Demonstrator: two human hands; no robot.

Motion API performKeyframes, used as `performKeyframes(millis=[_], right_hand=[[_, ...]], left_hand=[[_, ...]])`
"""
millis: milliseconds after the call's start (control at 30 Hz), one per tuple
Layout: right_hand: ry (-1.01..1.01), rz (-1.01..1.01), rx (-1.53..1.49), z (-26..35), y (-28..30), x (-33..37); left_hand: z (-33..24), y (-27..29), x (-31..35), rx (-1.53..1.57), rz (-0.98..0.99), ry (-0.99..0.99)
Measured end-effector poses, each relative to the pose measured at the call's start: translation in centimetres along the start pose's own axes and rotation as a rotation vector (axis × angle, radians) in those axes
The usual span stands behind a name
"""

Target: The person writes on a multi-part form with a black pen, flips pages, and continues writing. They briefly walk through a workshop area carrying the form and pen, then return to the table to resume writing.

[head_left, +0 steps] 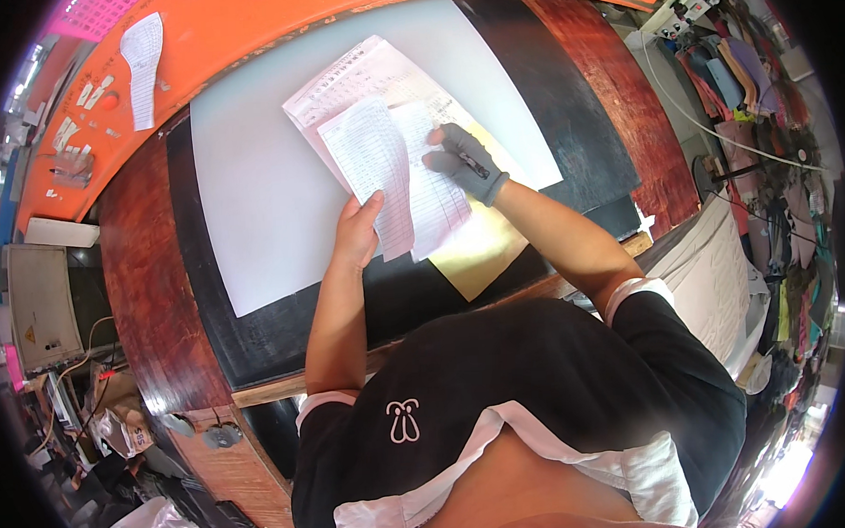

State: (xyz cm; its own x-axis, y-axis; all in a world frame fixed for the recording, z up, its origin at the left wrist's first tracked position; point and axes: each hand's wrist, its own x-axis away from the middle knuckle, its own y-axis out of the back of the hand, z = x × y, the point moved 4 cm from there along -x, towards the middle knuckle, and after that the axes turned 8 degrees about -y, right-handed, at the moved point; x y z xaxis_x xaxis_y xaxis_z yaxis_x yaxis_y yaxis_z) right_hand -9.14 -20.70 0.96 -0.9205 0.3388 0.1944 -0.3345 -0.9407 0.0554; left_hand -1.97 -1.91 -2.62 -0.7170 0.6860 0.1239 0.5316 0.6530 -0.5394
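My left hand point(358, 231) grips the lower left edge of a white printed sheet point(372, 145), thumb on top and the other fingers mostly behind it. The sheet curls upward along its right side. Beside it, a second printed sheet point(434, 203) lies partly covered. My right hand point(468, 165), in a grey glove with bare fingertips, rests over this second sheet with its fingers slightly apart. Beneath both lie a pinkish printed form point(328, 90) and a yellow sheet point(474, 267).
A large white sheet point(254, 223) covers the middle of the black-topped table point(576, 119). Beyond is an orange surface point(219, 34) with a long paper point(143, 64) and small scraps. Hanging fabric pieces point(732, 76) fill the right side; a grey metal box point(42, 305) stands left.
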Motion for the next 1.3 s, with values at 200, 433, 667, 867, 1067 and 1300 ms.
performKeyframes(millis=[200, 433, 667, 867, 1067, 1300], right_hand=[[0.045, -0.127, -0.263, -1.2, 1.9, 0.0], [-0.044, -0.108, -0.502, -2.2, 3.8, -0.2], [-0.068, 0.039, -0.740, 0.4, 3.9, 1.2], [-0.064, 0.018, -0.669, 1.4, 1.3, 0.2], [0.135, -0.154, 0.298, 1.4, 1.4, 0.7], [0.006, -0.045, -0.224, 0.7, -0.9, 1.0]], left_hand=[[0.1, 0.5, -0.4, 0.168, 0.058, 0.076], [-0.1, -0.1, -0.1, 0.122, -0.114, 0.019], [-0.2, -0.4, 0.1, 0.085, -0.097, 0.039], [-0.2, -0.7, 0.1, 0.008, -0.103, 0.039], [-0.3, -0.5, 0.4, 0.050, -0.087, 0.041], [0.2, -0.3, -0.1, 0.126, -0.125, 0.043]])
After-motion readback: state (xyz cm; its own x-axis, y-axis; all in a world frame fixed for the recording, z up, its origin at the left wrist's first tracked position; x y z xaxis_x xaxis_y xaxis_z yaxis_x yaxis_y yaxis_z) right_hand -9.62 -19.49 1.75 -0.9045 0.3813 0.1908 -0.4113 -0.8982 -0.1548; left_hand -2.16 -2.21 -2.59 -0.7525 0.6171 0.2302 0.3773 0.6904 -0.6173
